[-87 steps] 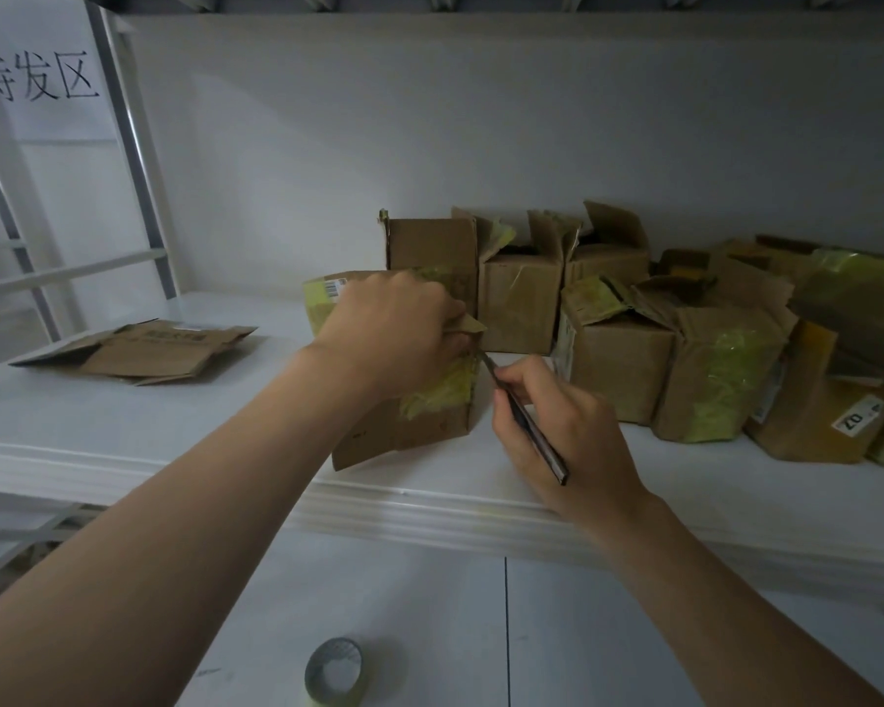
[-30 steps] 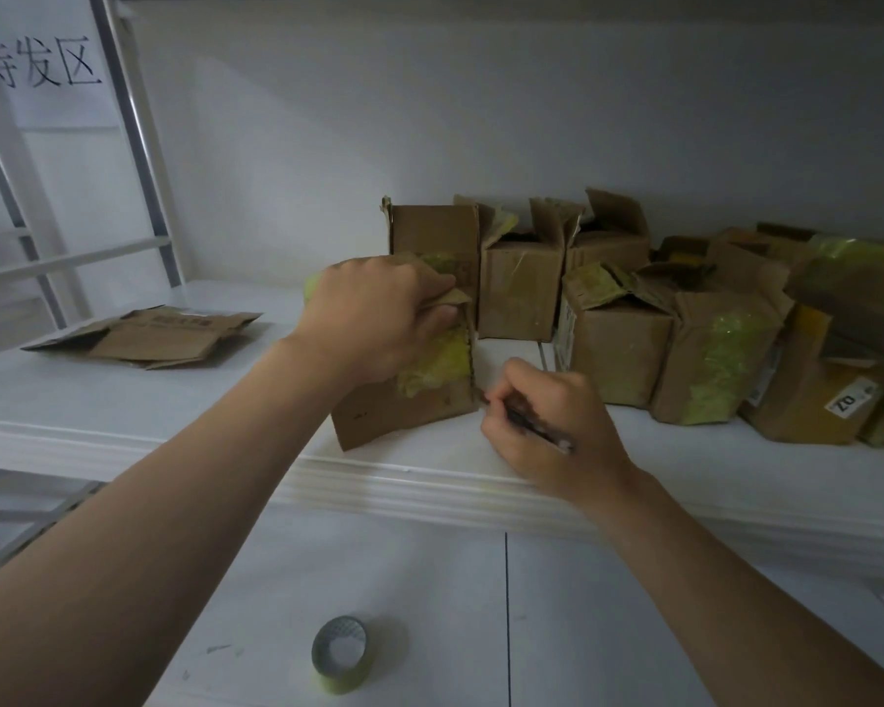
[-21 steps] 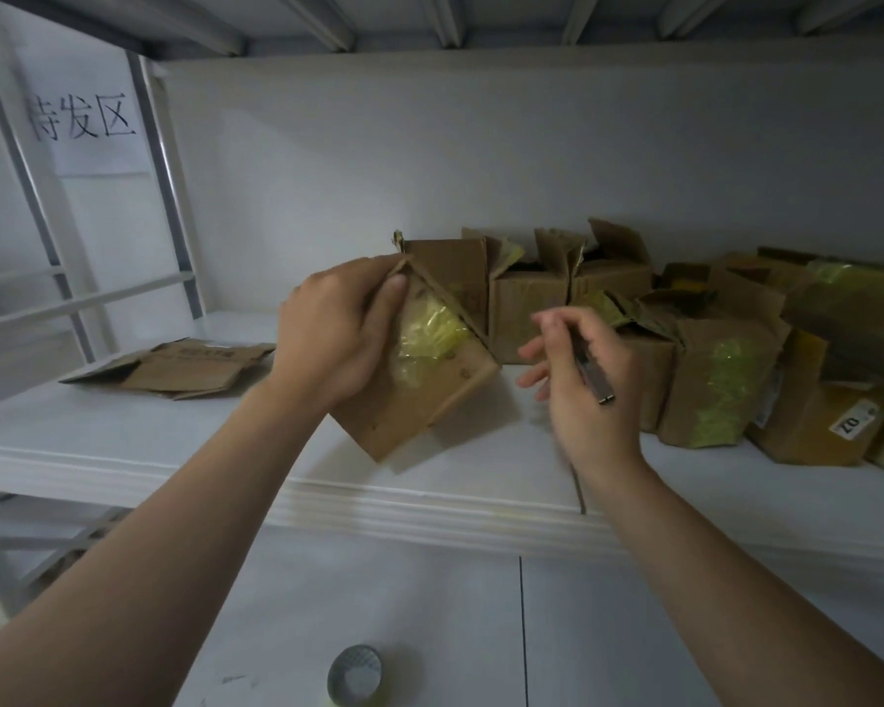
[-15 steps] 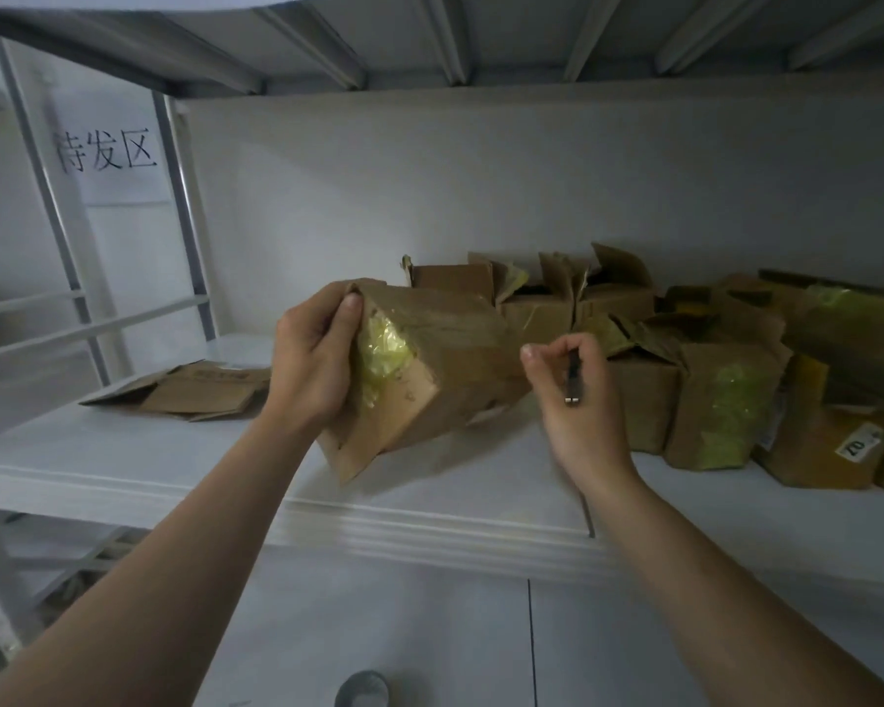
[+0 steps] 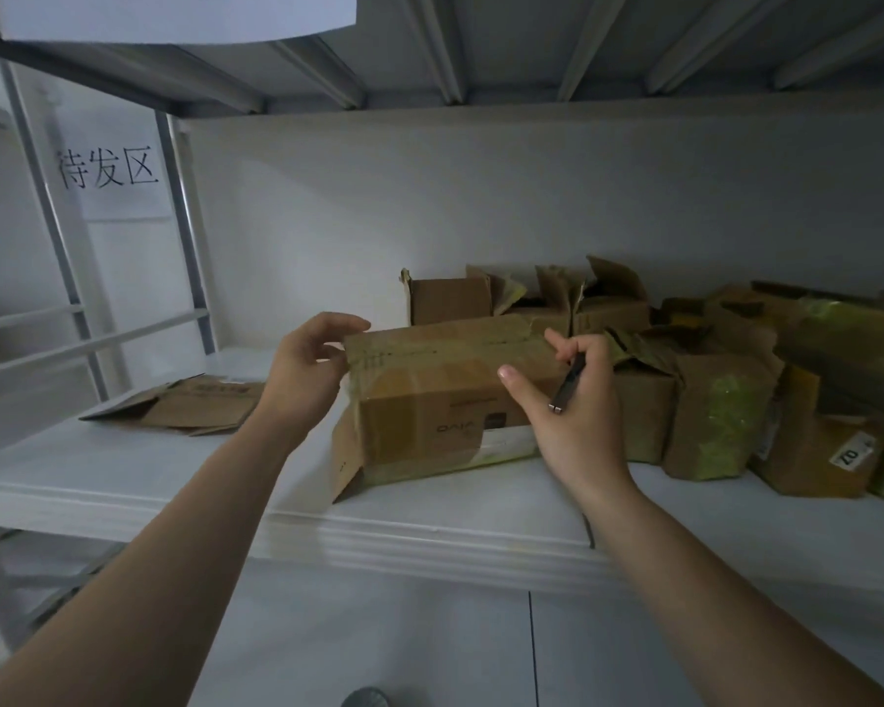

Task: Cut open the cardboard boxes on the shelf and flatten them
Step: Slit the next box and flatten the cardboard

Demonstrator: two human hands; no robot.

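A brown cardboard box [image 5: 430, 400] with tape along its top seam lies lengthwise near the front of the white shelf [image 5: 430, 533]. My left hand [image 5: 304, 372] holds its left end, thumb over the top edge. My right hand [image 5: 567, 400] is at the box's right end, its thumb pressed on the front face. That hand's fingers grip a thin dark cutter [image 5: 566, 385]. A loose flap hangs from the box's lower left corner.
Several opened, taped boxes [image 5: 710, 400] crowd the shelf behind and to the right. A flattened box [image 5: 185, 405] lies at the left. A paper sign [image 5: 108, 170] hangs on the upright frame. A tape roll [image 5: 366, 699] shows at the bottom edge.
The box was lifted off the shelf, turned over and set down lengthwise. My right hand stopped cutting at its lower edge and moved to its right end. The camera tilted upward.
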